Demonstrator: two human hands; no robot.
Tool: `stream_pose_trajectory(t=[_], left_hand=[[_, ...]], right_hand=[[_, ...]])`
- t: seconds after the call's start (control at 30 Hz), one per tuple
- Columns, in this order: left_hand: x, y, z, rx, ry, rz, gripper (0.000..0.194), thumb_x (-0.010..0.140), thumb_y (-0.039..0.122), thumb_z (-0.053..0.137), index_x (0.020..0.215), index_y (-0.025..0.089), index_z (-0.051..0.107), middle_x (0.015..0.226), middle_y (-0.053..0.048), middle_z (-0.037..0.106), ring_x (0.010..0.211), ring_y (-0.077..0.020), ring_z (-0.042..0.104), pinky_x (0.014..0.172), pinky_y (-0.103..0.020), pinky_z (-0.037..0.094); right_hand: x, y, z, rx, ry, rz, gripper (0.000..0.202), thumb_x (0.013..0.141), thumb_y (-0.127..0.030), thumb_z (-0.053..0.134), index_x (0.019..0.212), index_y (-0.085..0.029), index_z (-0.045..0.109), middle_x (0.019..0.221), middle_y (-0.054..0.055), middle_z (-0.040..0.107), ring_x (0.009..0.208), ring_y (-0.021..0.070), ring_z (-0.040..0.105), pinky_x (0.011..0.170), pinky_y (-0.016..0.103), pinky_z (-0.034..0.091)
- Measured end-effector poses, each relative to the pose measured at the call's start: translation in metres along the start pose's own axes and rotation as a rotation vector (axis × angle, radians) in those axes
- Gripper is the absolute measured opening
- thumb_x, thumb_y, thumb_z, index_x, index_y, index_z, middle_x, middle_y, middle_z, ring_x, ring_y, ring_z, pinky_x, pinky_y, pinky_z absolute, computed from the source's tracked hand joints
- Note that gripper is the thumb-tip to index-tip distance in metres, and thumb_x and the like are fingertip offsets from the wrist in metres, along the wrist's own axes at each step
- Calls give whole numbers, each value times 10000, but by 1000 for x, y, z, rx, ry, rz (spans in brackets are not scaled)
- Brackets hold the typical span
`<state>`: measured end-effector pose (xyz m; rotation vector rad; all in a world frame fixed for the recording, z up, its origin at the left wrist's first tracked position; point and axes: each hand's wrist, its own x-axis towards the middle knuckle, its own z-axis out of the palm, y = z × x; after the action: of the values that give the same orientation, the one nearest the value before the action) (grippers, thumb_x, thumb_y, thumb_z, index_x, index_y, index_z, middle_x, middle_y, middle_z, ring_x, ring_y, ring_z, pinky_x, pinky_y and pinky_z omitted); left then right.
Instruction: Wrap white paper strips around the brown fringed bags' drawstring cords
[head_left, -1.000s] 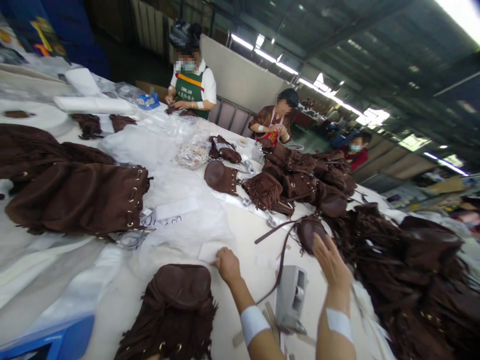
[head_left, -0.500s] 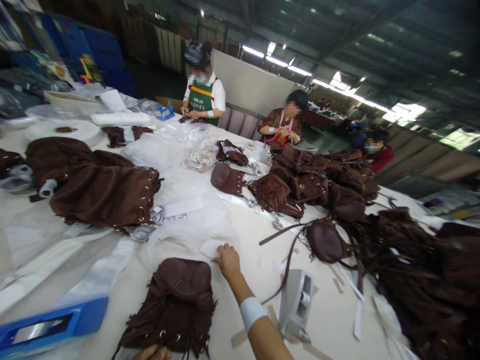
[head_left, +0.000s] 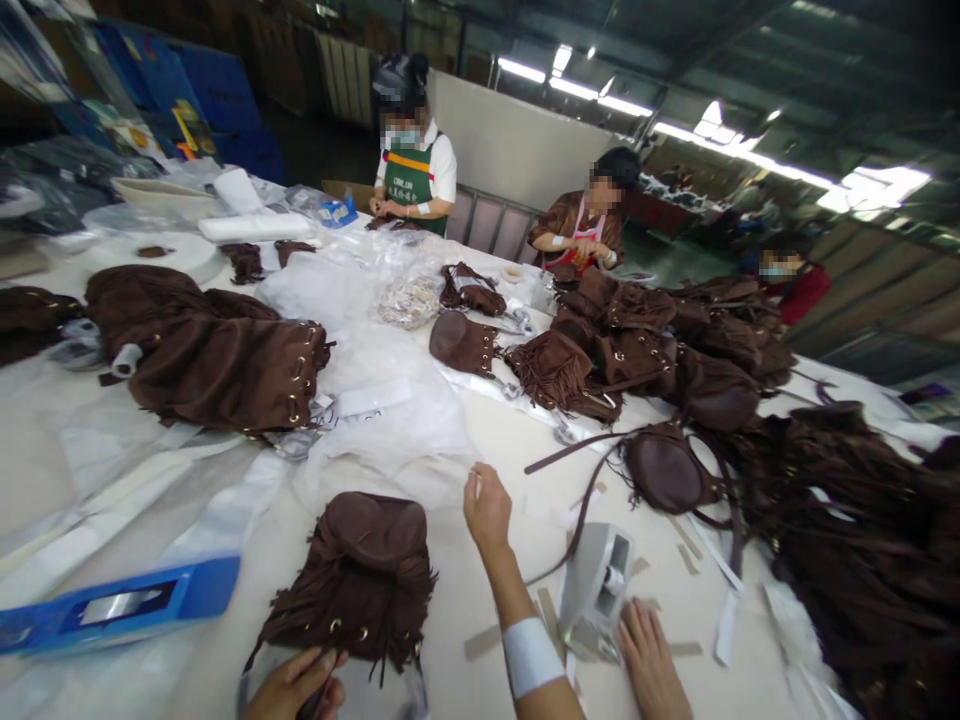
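A dark brown fringed drawstring bag [head_left: 367, 580] lies in front of me on the white table, its eyeleted edge toward me. My left hand [head_left: 300, 685] is closed at that edge, pinching a dark narrow piece; whether it belongs to the bag is unclear. To the right of the bag is my right hand [head_left: 487, 505], raised with fingers curled, a white band [head_left: 534, 655] round its wrist. Something pale shows at its fingertips, too small to name. Another hand [head_left: 651, 655], apparently a co-worker's, reaches in from the bottom right beside a grey tape dispenser [head_left: 596, 590].
A blue tool [head_left: 127, 605] lies at the left on clear plastic. Larger brown bags [head_left: 225, 375] stand behind it. More bags [head_left: 697, 395] pile up along the right, near a bag with long straps [head_left: 664, 470]. Several people work beyond the table.
My right hand has drawn back from a white slip beyond the bag and curled up. The other hand has appeared by the dispenser. More of my left hand shows; the view has shifted slightly.
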<state>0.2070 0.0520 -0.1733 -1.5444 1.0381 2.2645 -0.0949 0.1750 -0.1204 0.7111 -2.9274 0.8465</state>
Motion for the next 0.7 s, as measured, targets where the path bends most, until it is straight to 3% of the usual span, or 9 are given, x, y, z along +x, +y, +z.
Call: stream_pose_trajectory(t=[0.1, 0.2, 0.3, 0.4, 0.53, 0.7], left_hand=[[-22, 14, -7, -7, -34, -6, 666, 505, 546, 890, 992, 172, 631, 727, -53, 738, 555, -169, 666, 569, -303, 583], [-34, 24, -16, 7, -66, -6, 635, 557, 534, 866, 1020, 151, 662, 905, -100, 749, 713, -207, 710, 702, -352, 610], [-36, 21, -24, 68, -24, -19, 660, 556, 562, 844, 1045, 155, 670, 826, -55, 717, 709, -211, 705, 639, -329, 600], [-30, 10, -27, 148, -106, -24, 668, 575, 577, 807, 1068, 161, 635, 661, 18, 654, 544, -175, 649, 509, -290, 544], [-24, -2, -30, 283, -66, 139, 670, 651, 525, 724, 1171, 162, 508, 522, 89, 551, 359, -140, 521, 359, -236, 399], [-26, -8, -39, 389, 62, 275, 799, 689, 481, 686, 1340, 125, 388, 481, 108, 512, 359, -162, 523, 359, -243, 371]], right_hand=[[-42, 4, -32, 247, -6, 141, 317, 977, -372, 379, 1085, -178, 606, 993, 94, 692, 899, 206, 627, 813, 323, 490], [-107, 1, -41, 678, -289, 349, 243, 883, -379, 542, 1012, -198, 640, 882, 39, 689, 761, 168, 602, 680, 266, 478], [-177, -16, -19, 667, -656, 546, 101, 738, -283, 645, 798, -201, 637, 658, -18, 606, 572, 132, 523, 529, 229, 386], [-221, -44, 22, 655, -809, 670, 87, 669, -264, 655, 658, -198, 601, 528, -36, 527, 466, 120, 465, 469, 235, 346], [-228, -82, 61, 787, -829, 718, 195, 661, -373, 660, 690, -196, 587, 552, -36, 524, 485, 119, 463, 488, 244, 365], [-216, -103, 72, 964, -771, 797, 261, 659, -415, 656, 729, -196, 532, 608, -57, 482, 528, 83, 411, 535, 216, 336]])
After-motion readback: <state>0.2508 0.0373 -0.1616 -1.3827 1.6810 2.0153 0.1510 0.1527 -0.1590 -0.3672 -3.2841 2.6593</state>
